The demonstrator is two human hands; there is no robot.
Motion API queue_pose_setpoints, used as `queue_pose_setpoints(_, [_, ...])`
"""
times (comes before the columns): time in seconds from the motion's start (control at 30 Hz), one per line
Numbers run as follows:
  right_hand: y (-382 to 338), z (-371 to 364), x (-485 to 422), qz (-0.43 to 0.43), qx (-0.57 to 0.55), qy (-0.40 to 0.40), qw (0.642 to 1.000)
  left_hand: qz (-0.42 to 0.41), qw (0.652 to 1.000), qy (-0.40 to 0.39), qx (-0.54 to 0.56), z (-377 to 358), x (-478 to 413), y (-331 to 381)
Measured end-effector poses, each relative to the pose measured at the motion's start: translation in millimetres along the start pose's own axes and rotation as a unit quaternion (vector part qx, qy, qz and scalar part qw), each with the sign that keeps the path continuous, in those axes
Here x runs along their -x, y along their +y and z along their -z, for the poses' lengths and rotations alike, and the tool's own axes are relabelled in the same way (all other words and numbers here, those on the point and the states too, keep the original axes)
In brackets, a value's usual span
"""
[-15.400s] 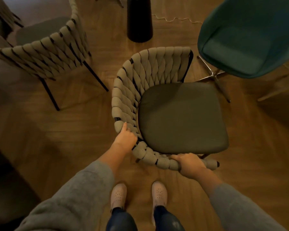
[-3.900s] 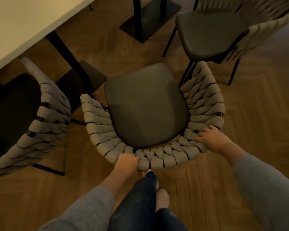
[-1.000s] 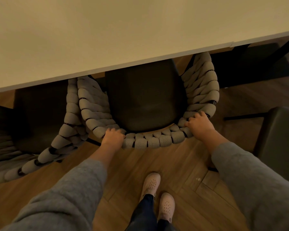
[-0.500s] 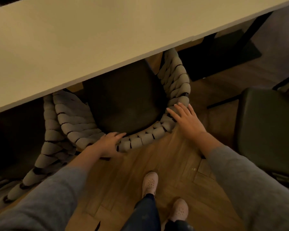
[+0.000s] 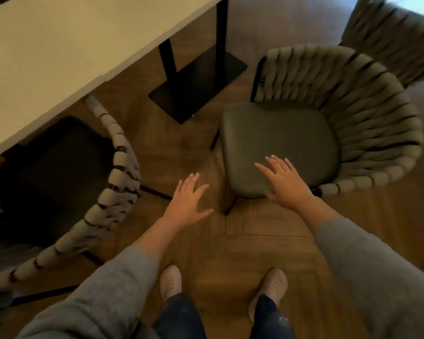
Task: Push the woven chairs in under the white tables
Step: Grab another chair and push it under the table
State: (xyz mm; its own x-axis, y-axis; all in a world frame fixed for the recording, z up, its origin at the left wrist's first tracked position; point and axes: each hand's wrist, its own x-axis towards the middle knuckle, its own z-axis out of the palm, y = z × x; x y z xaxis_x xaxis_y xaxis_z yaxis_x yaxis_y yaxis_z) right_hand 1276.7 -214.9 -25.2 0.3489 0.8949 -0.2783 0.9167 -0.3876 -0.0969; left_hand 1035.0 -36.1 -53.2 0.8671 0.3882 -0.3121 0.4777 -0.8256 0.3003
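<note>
A woven chair (image 5: 118, 182) stands at the left with its dark seat partly under the white table (image 5: 59, 52). A second woven chair (image 5: 367, 113) with a grey-green seat cushion stands out on the floor at the right, its backrest to the right. My left hand (image 5: 189, 204) hovers open over the bare floor between the two chairs, touching neither. My right hand (image 5: 284, 179) is open with fingers spread over the near edge of the right chair's seat; whether it rests on the cushion I cannot tell.
The table's black post and flat base plate (image 5: 198, 79) stand between the chairs. Another woven chair (image 5: 397, 37) shows at the top right corner. The floor (image 5: 242, 253) is wooden herringbone. My two feet in light shoes stand at the bottom centre.
Both hands have let go of the left chair's woven back. My view has swung right, bringing the second chair into sight, and my right hand has moved over its seat.
</note>
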Motion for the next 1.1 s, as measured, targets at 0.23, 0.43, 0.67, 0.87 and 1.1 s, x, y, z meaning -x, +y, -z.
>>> queue_pose_setpoints(0.23, [190,3,106,-0.019,0.049,-0.069,0.996,-0.033,0.998,-0.061,0.003,-39,-78,193])
queue_pose_setpoints(0.43, [304,11,125,-0.028,0.074,-0.125,0.989,-0.069,0.995,-0.072,0.015,-47,-140,293])
queue_pose_setpoints(0.67, [394,9,83,0.013,0.130,-0.159,0.979,-0.028,0.984,-0.141,0.107,-61,-216,355])
queue_pose_setpoints(0.87, [455,2,56,0.101,0.176,-0.177,0.963,-0.004,0.981,-0.185,0.059,-83,-245,395])
queue_pose_setpoints(1.1, [521,15,-9,0.242,0.248,-0.188,0.919,0.062,0.989,-0.137,0.006,-92,-250,411])
